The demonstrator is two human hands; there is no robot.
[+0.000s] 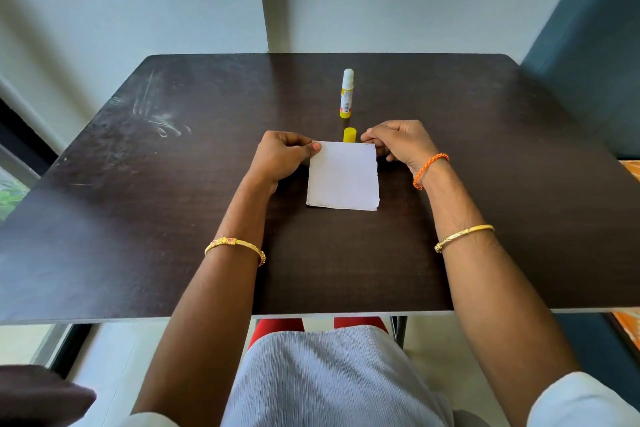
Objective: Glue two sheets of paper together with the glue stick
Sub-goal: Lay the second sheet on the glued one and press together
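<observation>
My left hand (pixel 281 155) and right hand (pixel 398 144) pinch the paper's (pixel 343 177) far corners; glue stick (pixel 347 94) upright at twelve o'clock, probably uncapped.

Dark table (pixel 173 236): paper (pixel 343 177), glue stick (pixel 347 94), cap (pixel 349 134).

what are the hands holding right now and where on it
Both hold the white paper by its far corners: the left hand pinches the far-left corner, the right hand the far-right one.
</observation>
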